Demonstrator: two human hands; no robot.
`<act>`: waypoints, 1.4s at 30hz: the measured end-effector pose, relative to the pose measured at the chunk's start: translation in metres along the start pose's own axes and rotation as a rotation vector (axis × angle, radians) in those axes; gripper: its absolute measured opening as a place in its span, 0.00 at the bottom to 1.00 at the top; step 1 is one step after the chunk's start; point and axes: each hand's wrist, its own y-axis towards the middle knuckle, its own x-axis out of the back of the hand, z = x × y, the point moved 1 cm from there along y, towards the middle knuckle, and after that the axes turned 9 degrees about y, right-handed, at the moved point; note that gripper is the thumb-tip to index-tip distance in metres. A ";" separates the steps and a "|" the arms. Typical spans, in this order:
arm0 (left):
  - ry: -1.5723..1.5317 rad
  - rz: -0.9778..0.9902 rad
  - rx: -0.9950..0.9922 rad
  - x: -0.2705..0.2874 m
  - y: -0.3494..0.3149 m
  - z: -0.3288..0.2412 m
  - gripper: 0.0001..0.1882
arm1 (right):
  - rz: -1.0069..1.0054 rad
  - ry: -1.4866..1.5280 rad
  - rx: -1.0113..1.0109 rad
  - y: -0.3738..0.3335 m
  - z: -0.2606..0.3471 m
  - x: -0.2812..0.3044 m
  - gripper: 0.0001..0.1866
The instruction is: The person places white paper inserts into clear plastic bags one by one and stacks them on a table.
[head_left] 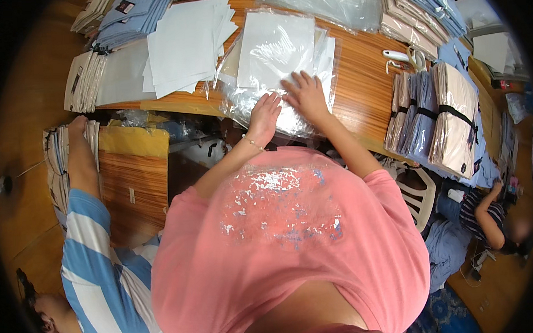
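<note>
My left hand (263, 119) rests on the near part of a pile of clear plastic bags (295, 125), its fingers stretched forward. Beside it my right hand (306, 96) lies with fingers spread over the near right of a white sheet (273, 50). Glare on the film hides whether that sheet is inside the top bag or under it. More pale sheets show through the plastic at the right side. Neither hand grips anything that I can see.
Loose white sheets (184, 45) fan out to the left on the wooden table (358, 79). Folded blue shirts (132, 20) and bagged garments (81, 82) stand beyond them. Strapped garment bundles (454, 113) and scissors (416, 59) lie right. Co-workers sit at left (92, 251) and right (489, 216).
</note>
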 end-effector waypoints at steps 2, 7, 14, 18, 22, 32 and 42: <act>0.006 -0.028 0.013 0.004 0.010 0.002 0.25 | -0.002 0.060 -0.020 -0.009 0.019 0.001 0.24; 0.043 0.013 0.030 0.007 0.011 0.000 0.24 | 0.011 0.148 -0.094 -0.025 0.037 0.001 0.22; 0.131 0.048 0.119 0.008 -0.005 -0.026 0.23 | 0.126 0.840 -0.252 -0.021 0.046 0.027 0.19; 0.302 -0.051 -0.020 0.011 -0.015 -0.034 0.22 | -0.123 0.800 -0.283 -0.016 0.016 0.026 0.15; 0.248 -0.093 -0.043 0.036 -0.017 -0.031 0.24 | 0.109 0.728 -0.421 0.001 0.002 0.032 0.11; 0.273 -0.046 -0.034 0.041 0.017 -0.046 0.18 | 0.073 0.266 -0.576 0.101 -0.123 0.035 0.17; 0.454 -0.133 -0.450 0.020 -0.002 -0.160 0.19 | -0.307 1.214 -0.639 0.161 -0.158 0.108 0.20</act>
